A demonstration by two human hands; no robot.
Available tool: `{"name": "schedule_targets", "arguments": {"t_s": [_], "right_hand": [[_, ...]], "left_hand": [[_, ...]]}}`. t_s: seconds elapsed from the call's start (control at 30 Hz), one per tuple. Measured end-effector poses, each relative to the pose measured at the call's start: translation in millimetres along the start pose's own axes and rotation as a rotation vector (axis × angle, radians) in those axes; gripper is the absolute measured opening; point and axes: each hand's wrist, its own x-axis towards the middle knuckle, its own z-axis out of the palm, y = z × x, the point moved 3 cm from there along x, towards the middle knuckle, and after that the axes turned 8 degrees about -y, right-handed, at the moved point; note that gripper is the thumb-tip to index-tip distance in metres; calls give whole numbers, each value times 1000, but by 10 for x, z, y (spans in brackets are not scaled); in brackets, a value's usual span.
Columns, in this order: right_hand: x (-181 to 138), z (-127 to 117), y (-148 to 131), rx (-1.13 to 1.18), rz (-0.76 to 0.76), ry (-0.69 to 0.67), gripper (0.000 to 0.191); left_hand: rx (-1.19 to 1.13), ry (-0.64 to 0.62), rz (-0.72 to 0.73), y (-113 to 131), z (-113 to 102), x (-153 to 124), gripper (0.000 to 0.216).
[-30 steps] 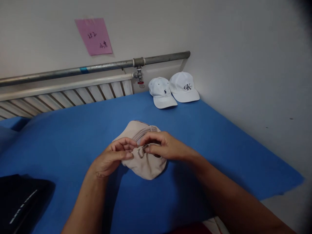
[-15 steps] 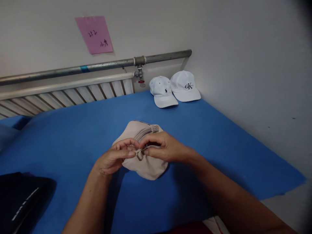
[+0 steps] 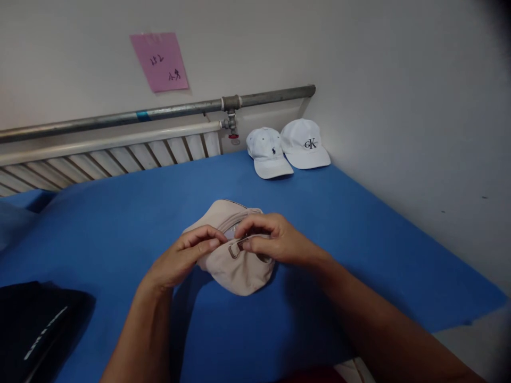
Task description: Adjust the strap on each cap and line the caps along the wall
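Observation:
A beige cap [image 3: 239, 276] lies on the blue table cover [image 3: 131, 229], its brim toward the far left and its back strap toward me. My left hand [image 3: 179, 258] pinches the cap's edge just left of the metal buckle [image 3: 233, 250]. On the other side of the buckle, my right hand [image 3: 275, 239] has thumb and forefinger closed on the strap. The inside of the cap shows partly between my hands. The strap's end is hidden under my right fingers.
Two white caps, one with a small rider emblem [image 3: 270, 154] and one with dark letters [image 3: 305, 144], sit near the back wall. A black item with white lettering [image 3: 40, 319] lies at left. A radiator [image 3: 120, 159] and pipe [image 3: 179, 110] run behind the table.
My left fingers have moved off the buckle to the cap's edge beside it. My right hand has shifted slightly right along the strap, and more of the buckle shows. The view has tilted slightly.

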Motion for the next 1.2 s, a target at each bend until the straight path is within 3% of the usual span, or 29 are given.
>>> {"name": "schedule_targets", "arguments": {"t_s": [0.13,0.27,0.43,0.6,0.9,1.2], "right_hand": [[2,-34,-18,-44,-67,110,12],[-5,-41,6,-24,-25,120,11],[3,-18,5,-45,13,39,10],[10,-29,10,-28,33,-62,13],[6,-34,49,118,51,-70,12],[60,-37,162,324,95,-108,9]], "left_hand": [[118,-59,43,86,43,-22,21],[187,-84,-52,66,50,-45,17],[190,-155,-100,46,63,-63,21],[245,-105,-65,73,98,-48,25],[325,-185,-64,72,106,-59,21],[152,-196,34,26,21,-129,17]]}}
